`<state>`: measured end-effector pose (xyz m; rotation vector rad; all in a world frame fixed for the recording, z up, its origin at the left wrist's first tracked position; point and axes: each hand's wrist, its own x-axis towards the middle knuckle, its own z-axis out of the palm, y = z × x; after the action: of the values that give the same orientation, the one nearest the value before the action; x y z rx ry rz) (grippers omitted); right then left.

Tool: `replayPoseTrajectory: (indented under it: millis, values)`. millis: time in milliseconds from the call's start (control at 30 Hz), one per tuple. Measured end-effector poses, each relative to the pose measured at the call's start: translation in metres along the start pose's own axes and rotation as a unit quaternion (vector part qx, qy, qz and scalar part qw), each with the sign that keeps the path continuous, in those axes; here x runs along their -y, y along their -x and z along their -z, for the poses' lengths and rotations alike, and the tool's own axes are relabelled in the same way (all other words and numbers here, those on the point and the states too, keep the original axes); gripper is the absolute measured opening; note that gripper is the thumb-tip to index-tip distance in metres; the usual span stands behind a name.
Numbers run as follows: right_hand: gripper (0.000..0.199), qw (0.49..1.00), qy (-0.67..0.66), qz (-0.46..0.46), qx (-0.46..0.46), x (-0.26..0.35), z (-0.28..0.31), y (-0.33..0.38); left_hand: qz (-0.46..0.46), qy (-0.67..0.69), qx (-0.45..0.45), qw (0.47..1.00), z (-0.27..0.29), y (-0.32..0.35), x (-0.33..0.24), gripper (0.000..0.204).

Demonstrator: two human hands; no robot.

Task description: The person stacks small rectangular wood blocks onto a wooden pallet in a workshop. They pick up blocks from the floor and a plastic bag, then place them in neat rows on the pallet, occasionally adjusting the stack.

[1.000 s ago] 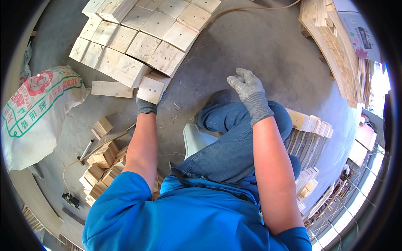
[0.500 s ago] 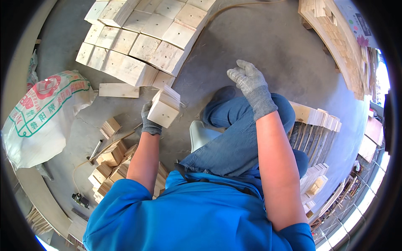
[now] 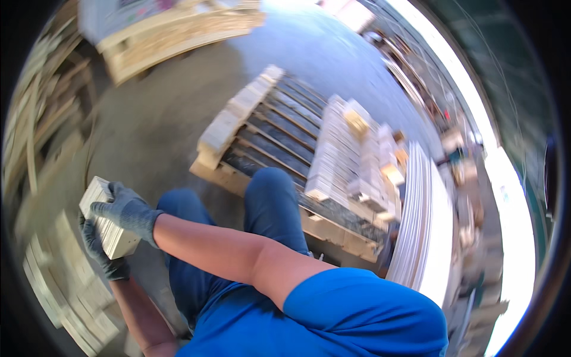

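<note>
You hold a stack of thin wood blocks (image 3: 109, 226) in both gloved hands at your left side, low beside your left knee. Your right hand (image 3: 128, 212) lies over the top and near face with its fingers curled down round the stack; your left hand (image 3: 98, 250) cups it from beneath, fingers closed on the lower edge. Keep the pieces squeezed flat together so none slides out of the middle, and keep the lower hand bearing the weight. The pallet (image 3: 250, 149) sits ahead and to your right, with rows of blocks (image 3: 342, 157) stacked on its far part. Turn from the trunk, not the wrists, and keep the stack level.
</note>
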<state>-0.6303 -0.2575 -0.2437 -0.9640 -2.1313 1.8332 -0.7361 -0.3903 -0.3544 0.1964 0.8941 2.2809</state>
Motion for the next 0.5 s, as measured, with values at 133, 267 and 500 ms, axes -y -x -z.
replayPoseTrajectory:
  millis: [133,267,500]
  values:
    - [0.071,0.947,-0.271,0.127,-0.119,-0.017,0.104,0.035,-0.144,-0.174,0.161,0.961,-0.132,-0.026,0.030,0.054]
    - [0.068,0.879,-0.382,0.171,-0.227,-0.039,0.219,0.075,-0.106,-0.175,0.313,0.927,-0.257,-0.024,0.105,0.055]
    - [0.065,0.818,-0.391,0.172,-0.384,-0.146,0.405,0.209,-0.014,-0.349,0.363,0.864,-0.400,0.054,0.240,0.062]
